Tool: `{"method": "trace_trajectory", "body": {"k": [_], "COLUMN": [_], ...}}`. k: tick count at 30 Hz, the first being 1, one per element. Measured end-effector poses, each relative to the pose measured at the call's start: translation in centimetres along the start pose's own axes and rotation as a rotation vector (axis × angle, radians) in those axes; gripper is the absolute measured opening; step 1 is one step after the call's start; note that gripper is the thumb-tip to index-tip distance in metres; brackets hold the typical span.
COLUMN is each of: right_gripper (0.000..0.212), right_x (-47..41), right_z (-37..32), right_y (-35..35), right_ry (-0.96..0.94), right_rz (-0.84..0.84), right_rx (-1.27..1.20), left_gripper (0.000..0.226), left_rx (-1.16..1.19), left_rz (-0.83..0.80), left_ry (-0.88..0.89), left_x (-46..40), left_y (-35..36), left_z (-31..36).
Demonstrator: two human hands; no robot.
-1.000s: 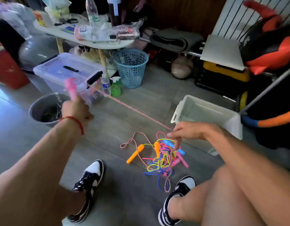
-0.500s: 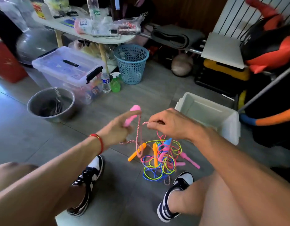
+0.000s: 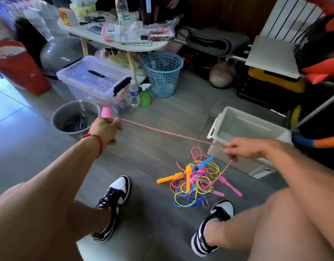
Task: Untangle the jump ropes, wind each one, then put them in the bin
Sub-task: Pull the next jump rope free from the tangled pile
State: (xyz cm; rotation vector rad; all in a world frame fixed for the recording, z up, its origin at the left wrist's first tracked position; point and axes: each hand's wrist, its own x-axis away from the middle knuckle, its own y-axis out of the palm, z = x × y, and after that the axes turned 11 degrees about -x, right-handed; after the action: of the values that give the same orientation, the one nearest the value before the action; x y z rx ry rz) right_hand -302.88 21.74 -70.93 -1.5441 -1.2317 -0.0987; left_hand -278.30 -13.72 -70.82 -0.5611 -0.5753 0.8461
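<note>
A pink handle [image 3: 106, 112] was gripped in the left hand [image 3: 106, 129], fingers curled round it. From it a red-and-white rope [image 3: 171, 133] was drawn taut to the right hand [image 3: 245, 149], where it was pinched between fingertips. Below that hand the same rope was seen dropping into the tangle [image 3: 196, 182] on the floor, near the right shoe [image 3: 213, 227].

The task was judged to be at an early stage. One rope was partly freed; its far end remained caught in the tangle with the green, blue and pink ropes and several handles. No wound rope was visible. The bin [image 3: 237, 117], just right of and beyond the tangle, was seen to hold no rope in the part of its interior that showed. Untangling of the rest, all winding and all stowing were judged outstanding.
</note>
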Motion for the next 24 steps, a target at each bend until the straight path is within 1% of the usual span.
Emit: {"method": "trace_trajectory", "body": {"k": [1,3,4,5,6,7,9,10,11,13,15,16,18,19,21,22,23,24], "right_gripper": [0.038,0.033,0.031,0.029,0.027,0.026,0.027,0.028,0.029,0.034,0.039,0.043,0.048,0.048,0.046,0.045,0.044,0.042], "right_x": [0.3,1.2,1.6,2.1,2.7,3.0,3.0,2.5,2.1,1.4,1.2,1.1,0.8,0.8,0.4,0.3,0.0,-0.2], "right_z": [0.0,-1.9,-3.5,-5.3,-7.3,-9.1,-11.7,-12.6,-13.2,-13.6,-13.0,-12.5,-11.8,-11.5,-10.6,-9.8,-8.6,-7.4], "right_y": [-0.1,0.0,0.1,0.3,0.7,1.3,2.6,3.2,3.6,3.6,3.1,3.0,3.1,3.2,3.0,2.5,2.1,1.6], "right_ry": [-0.06,-0.199,-0.269,-0.326,-0.379,-0.424,-0.486,-0.506,-0.518,-0.511,-0.475,-0.464,-0.466,-0.46,-0.405,-0.325,-0.208,-0.073], "right_rz": [0.086,0.23,0.283,0.323,0.345,0.347,0.327,0.336,0.361,0.407,0.393,0.368,0.325,0.307,0.28,0.246,0.184,0.088], "right_rx": [-0.107,-0.229,-0.218,-0.157,-0.076,-0.012,0.042,0.057,0.074,0.091,0.098,0.112,0.137,0.12,0.088,0.074,0.063,0.078], "left_gripper": [0.023,0.008,0.017,0.033,0.043,0.044,0.04,0.037,0.031,0.02,0.021,0.021,0.022,0.024,0.028,0.029,0.03,0.029], "left_rx": [-0.058,-0.324,-0.426,-0.467,-0.42,-0.319,-0.14,-0.109,-0.08,-0.005,0.109,0.13,0.077,0.051,0.038,0.051,0.08,0.093], "left_rz": [-0.045,-0.118,-0.119,-0.116,-0.127,-0.168,-0.346,-0.43,-0.483,-0.548,-0.662,-0.692,-0.642,-0.573,-0.377,-0.271,-0.167,-0.071], "left_ry": [0.005,0.067,0.099,0.143,0.175,0.207,0.25,0.291,0.343,0.375,0.348,0.348,0.395,0.396,0.335,0.283,0.226,0.18], "left_x": [-0.2,-0.1,0.5,1.6,3.0,4.5,7.7,8.9,9.8,10.3,9.8,9.5,9.1,8.7,7.6,6.8,6.1,5.4], "left_y": [0.0,0.7,1.2,1.8,2.6,3.3,4.9,5.6,6.3,6.7,6.5,6.4,6.1,6.0,5.6,5.0,4.4,3.7], "left_z": [-0.4,-0.9,-0.8,-0.3,0.4,1.2,2.7,3.0,3.3,3.7,3.8,3.7,3.8,3.7,3.6,3.7,3.6,3.5]}}
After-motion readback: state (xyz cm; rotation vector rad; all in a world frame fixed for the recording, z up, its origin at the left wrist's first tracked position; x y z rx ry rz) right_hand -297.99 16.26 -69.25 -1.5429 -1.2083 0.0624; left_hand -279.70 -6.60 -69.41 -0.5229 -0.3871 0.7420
